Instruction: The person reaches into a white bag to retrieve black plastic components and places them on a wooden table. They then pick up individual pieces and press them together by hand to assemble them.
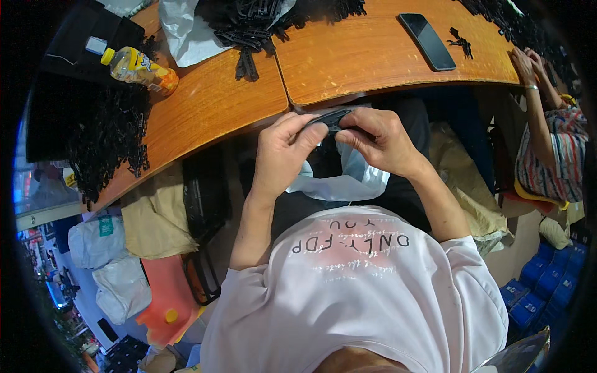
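Observation:
Just off the table's near edge, both my hands grip a slim black plastic piece [333, 119], long and slightly curved. My left hand [280, 152] pinches its left end between thumb and fingers. At the right end, my right hand [379, 140] has its thumb and bent fingers pressed on it. Fingers cover part of the piece, so its exact kind is unclear. Below the hands, a translucent white plastic bag [339, 188] hangs open over my lap. Similar loose black plastic pieces [247, 66] lie on the wooden table [348, 62] ahead.
Heaps of black pieces [109, 133] cover the table's left end and far side. A yellow-capped drink bottle [142, 69] lies at left, near a white bag [186, 34]. A phone [427, 41] rests at right. Another person's hands [527, 62] work at the far right. Sacks [158, 214] stand below.

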Available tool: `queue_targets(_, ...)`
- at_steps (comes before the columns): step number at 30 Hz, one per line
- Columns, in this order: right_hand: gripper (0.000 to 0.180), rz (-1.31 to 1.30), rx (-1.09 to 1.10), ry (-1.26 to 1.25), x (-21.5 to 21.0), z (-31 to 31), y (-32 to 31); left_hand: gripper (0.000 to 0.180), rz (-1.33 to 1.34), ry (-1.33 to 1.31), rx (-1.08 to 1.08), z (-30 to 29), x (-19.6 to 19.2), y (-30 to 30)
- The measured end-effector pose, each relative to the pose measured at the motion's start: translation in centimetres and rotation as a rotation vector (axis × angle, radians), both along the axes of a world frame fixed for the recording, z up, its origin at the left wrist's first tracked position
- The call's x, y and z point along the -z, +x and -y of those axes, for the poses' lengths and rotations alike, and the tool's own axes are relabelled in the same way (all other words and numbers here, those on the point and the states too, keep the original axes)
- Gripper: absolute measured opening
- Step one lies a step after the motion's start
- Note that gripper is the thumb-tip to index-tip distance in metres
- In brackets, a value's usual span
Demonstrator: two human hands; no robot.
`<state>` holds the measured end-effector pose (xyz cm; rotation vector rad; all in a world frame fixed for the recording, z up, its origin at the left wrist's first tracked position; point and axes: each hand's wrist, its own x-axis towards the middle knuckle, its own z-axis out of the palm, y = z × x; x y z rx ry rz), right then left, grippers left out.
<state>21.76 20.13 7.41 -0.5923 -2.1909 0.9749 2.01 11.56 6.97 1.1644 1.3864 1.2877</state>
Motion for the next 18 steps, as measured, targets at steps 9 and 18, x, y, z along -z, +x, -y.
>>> queue_targets(9, 0.024, -0.005, 0.035, -0.016, -0.5, 1.3, 0.3, 0.024, -0.653, 0.339, -0.017, 0.9, -2.1, 0.7)
queue_targets(18, 0.033, -0.081, -0.085, 0.085, 0.1, 1.8, -0.2, 0.019, -0.697, 0.513, -0.021, 1.6, -2.1, 0.7)
